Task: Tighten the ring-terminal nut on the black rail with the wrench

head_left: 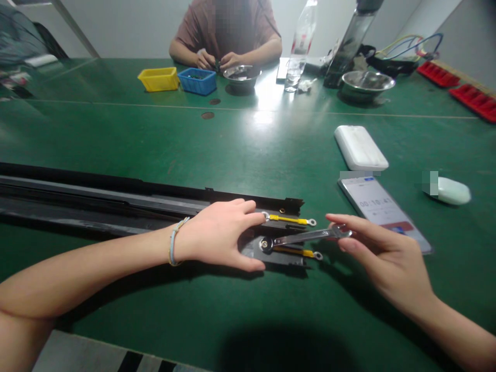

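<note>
A long black metal rail (166, 204) lies across the table from the left. My left hand (217, 227) is spread over its right end, thumb along the near edge and fingers across toward the far side, gripping it; some fingertips are hidden. My right hand (391, 258) pinches the open end of a combination wrench (302, 237) between thumb and fingers. The wrench's ring end sits around a bolt (264, 245) on the rail. A yellow wire with ring terminals (289, 219) lies beside my left index finger, and a second yellow wire (298, 252) runs under the wrench.
Right of the rail lie a phone (382, 206), a white power bank (360, 147) and a pale rounded case (451, 191). Farther back stand yellow (158, 80) and blue bins (197, 81), metal bowls (368, 85), a bottle (300, 49) and a tumbler (351, 46). A person (228, 36) sits opposite.
</note>
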{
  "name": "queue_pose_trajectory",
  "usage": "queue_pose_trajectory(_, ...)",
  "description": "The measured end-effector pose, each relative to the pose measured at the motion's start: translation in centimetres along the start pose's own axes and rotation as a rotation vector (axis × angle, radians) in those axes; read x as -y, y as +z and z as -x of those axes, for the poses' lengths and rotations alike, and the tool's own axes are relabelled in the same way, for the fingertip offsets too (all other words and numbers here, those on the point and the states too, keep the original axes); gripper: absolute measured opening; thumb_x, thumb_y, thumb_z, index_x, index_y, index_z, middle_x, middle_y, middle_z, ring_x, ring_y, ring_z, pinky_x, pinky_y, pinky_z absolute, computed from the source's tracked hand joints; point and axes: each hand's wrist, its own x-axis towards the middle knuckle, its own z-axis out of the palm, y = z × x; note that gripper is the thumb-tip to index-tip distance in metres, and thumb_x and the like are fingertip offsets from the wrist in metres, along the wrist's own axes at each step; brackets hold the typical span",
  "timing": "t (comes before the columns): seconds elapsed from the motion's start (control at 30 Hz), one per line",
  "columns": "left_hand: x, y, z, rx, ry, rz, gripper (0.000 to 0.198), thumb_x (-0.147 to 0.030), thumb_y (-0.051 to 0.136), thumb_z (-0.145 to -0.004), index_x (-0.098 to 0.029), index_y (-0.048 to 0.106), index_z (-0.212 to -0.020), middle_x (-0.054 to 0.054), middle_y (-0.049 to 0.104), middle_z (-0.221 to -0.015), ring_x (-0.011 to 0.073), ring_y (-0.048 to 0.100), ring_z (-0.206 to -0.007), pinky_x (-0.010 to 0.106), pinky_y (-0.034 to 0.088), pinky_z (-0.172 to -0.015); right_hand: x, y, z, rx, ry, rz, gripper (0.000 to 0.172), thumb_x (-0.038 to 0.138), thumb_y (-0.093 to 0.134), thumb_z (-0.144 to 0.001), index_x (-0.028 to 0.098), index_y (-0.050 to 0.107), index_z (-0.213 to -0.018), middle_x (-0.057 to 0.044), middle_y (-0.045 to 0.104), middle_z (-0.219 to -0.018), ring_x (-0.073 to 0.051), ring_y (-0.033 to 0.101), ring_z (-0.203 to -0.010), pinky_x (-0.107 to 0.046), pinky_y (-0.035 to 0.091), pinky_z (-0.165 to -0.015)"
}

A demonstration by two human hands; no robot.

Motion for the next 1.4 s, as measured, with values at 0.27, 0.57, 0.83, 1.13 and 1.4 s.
queue_pose_trajectory(0.27,-0.2,-0.2,0.2,0.006,-0.001,-0.004,0.06,-0.066,0.059,-0.07,-0.021,0.056,-0.111,0.003,0.054,-0.093,0.0204,0.053,-0.083,0.031,0.043,-0.067,-0.2,0.3,-0.2,0.024,0.043,0.001,0.021,0.03,0.064,-0.081,0.026,0.073,-0.101,0.0,0.076,-0.075,-0.018,0.071,-0.063,-0.025,0.057,-0.054)
queue_pose_trajectory(0.57,0.2,-0.1,-0.1,0.008,-0.002,-0.003,0.06,-0.066,0.059,-0.07,-0.02,0.057,-0.109,0.003,0.053,-0.092,0.0207,0.052,-0.082,0.031,0.044,-0.068,-0.3,0.2,0.1,0.119,-0.054,-0.319,0.016,0.027,0.078,-0.071,0.029,0.074,-0.087,0.0,0.07,-0.068,-0.017,0.064,-0.063,-0.027,0.052,-0.054)
queue_pose_trajectory(0.83,0.6,-0.1,-0.9,0.009,-0.006,0.002,0.058,-0.066,0.059,-0.07,-0.021,0.056,-0.107,0.002,0.053,-0.091,0.0201,0.052,-0.083,0.03,0.042,-0.068,0.1,0.6,0.5,0.203,-0.079,-0.458,0.016,0.022,0.08,-0.069,0.025,0.071,-0.083,0.003,0.061,-0.06,-0.014,0.054,-0.057,-0.029,0.045,-0.053)
queue_pose_trajectory(1.13,0.6,0.0,-1.2,0.014,-0.013,0.016,0.059,-0.065,0.06,-0.07,-0.021,0.056,-0.109,0.003,0.053,-0.092,0.0202,0.052,-0.083,0.03,0.043,-0.069,0.5,0.6,0.8,0.2,-0.07,-0.444,0.016,0.023,0.081,-0.068,0.023,0.07,-0.08,0.003,0.061,-0.058,-0.014,0.054,-0.055,-0.028,0.045,-0.051)
queue_pose_trajectory(1.4,0.4,0.3,-0.7,0.014,-0.011,0.005,0.059,-0.066,0.06,-0.069,-0.021,0.056,-0.108,0.002,0.053,-0.093,0.0205,0.052,-0.084,0.031,0.043,-0.069,0.5,0.0,0.5,0.111,-0.03,-0.286,0.016,0.027,0.08,-0.069,0.03,0.074,-0.084,0.001,0.068,-0.062,-0.016,0.062,-0.058,-0.025,0.05,-0.049)
